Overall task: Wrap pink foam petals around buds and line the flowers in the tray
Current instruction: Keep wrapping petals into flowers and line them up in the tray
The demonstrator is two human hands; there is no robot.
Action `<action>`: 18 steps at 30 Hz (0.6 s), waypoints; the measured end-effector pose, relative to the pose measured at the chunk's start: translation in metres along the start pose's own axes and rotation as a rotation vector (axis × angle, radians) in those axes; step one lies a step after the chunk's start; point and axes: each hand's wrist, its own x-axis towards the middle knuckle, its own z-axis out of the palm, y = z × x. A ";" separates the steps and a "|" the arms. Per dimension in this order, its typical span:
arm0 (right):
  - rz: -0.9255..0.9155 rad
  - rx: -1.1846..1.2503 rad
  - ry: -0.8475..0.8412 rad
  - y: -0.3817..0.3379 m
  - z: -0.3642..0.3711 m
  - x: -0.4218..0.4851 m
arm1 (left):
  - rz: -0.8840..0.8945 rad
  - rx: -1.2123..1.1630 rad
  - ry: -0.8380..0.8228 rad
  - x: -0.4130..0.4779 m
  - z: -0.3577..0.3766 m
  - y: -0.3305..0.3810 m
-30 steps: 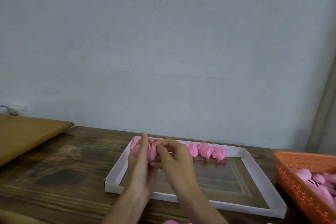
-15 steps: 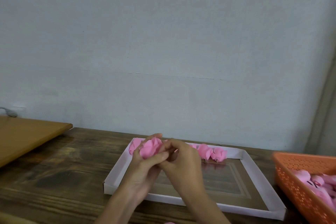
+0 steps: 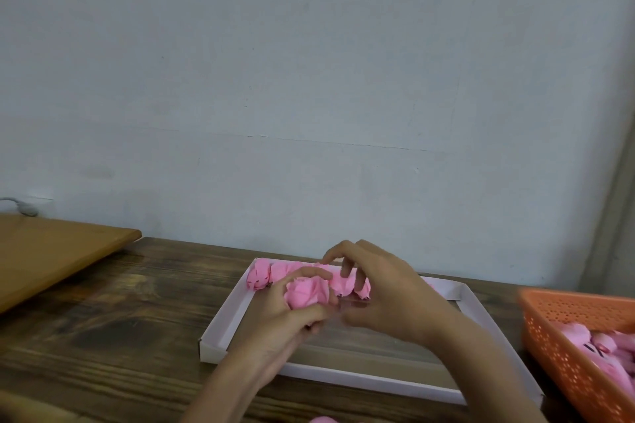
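Note:
My left hand (image 3: 285,319) grips a pink foam flower (image 3: 305,292) over the left part of the white tray (image 3: 220,316). My right hand (image 3: 381,299) sits just to its right, fingers loosely curled and lifted off the petals, thumb close to the flower's base. A row of finished pink flowers (image 3: 263,276) lies along the tray's far edge, partly hidden behind both hands.
An orange perforated basket (image 3: 556,326) holding several pink foam pieces (image 3: 601,347) stands at the right edge. A light wooden board (image 3: 51,251) lies on the dark wooden table (image 3: 120,319) at the left. A pale wall rises right behind the tray.
My right hand's fingers have lifted off the flower and spread upward. The flower in my left hand has dropped slightly lower over the tray.

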 end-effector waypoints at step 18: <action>-0.073 0.049 -0.029 0.005 -0.003 -0.001 | 0.056 0.387 -0.024 -0.017 0.020 0.011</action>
